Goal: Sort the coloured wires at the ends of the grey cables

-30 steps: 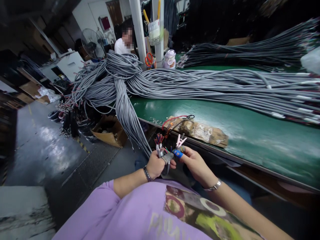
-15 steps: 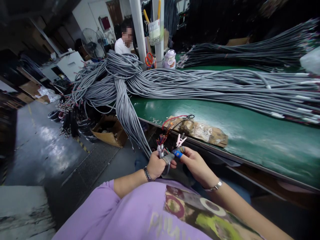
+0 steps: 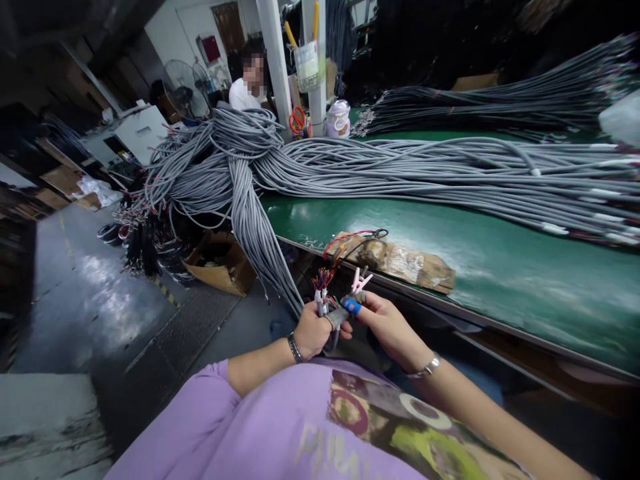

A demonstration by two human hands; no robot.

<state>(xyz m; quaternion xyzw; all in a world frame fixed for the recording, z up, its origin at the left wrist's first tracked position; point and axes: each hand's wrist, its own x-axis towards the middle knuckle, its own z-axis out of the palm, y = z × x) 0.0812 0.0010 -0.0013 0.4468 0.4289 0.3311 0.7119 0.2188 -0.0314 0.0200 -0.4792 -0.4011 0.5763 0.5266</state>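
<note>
My left hand [image 3: 314, 331] is closed around a small bundle of grey cables [image 3: 320, 305], just off the table's near edge. Thin coloured wires [image 3: 323, 280] fan out from the stripped cable ends above its fingers. My right hand [image 3: 387, 325], blue tape [image 3: 352, 306] around one finger, pinches close to my left thumb tip, which has a grey covering. Whatever lies between those right fingertips is too small to make out. A pink clothes peg [image 3: 359, 281] stands just beyond the right fingers.
A wooden block [image 3: 420, 268] with red and black leads [image 3: 357, 233] sits on the green table's [image 3: 480, 247] edge. Long grey cables [image 3: 400, 167] cross the table, some hanging down left. Behind are black cables [image 3: 490, 110], a post, orange-handled scissors [image 3: 297, 119] and a seated person [image 3: 245, 90].
My right hand has shifted slightly left, its taped finger closer to my left thumb. The left hand keeps its grip on the cables, almost unmoved.
</note>
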